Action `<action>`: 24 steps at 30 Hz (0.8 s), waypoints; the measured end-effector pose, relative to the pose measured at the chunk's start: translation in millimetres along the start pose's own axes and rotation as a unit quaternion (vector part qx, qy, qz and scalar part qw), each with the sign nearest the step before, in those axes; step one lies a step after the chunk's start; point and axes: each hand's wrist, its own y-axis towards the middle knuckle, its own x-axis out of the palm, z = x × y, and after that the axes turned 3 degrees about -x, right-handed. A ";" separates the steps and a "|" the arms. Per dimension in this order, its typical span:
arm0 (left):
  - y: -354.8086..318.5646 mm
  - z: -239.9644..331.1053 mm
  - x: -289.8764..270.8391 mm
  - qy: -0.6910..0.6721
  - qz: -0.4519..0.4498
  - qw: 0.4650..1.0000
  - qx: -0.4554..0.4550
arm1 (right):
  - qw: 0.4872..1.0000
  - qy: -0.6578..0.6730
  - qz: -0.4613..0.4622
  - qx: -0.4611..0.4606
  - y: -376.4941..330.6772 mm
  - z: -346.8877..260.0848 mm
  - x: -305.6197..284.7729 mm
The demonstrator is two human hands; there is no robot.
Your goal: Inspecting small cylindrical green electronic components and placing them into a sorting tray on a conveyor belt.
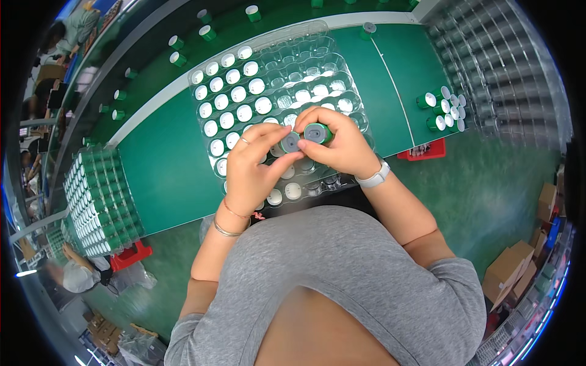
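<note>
Above a clear plastic tray (pixel 296 55), my two hands meet, each with a small green cylinder whose grey end faces up. My left hand (pixel 250 161) pinches one grey-ended cylinder (pixel 290 143) between thumb and fingers. In my right hand (pixel 345 146), thumb and fingers close round the other grey-ended cylinder (pixel 317 132), close beside the first. Rows of white-topped cylinders (pixel 238 94) fill the tray's left part, and a few more sit farther right. Several far-right pockets hold nothing. My hands hide part of the tray's middle.
The tray lies on a green table (pixel 162 165). Green cylinders stand along the far belt (pixel 229 18), and one grey-topped cylinder (pixel 368 29) stands at the back. A cluster of cylinders (pixel 444 110) is at right, stacked filled trays (pixel 94 198) at left, and stacked clear trays (pixel 488 67) far right.
</note>
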 end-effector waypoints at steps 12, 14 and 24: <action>-2.9 -4.4 -9.2 -0.051 -0.011 0.996 -0.070 | 0.983 0.181 0.002 -0.012 -2.6 -1.4 0.9; -3.2 -8.1 -7.2 -0.092 0.045 0.994 -0.046 | 0.989 0.128 0.001 -0.073 0.3 3.6 0.9; -3.8 -13.1 -15.2 -0.083 0.032 0.995 -0.048 | 0.993 0.111 0.029 -0.023 1.9 -1.2 12.1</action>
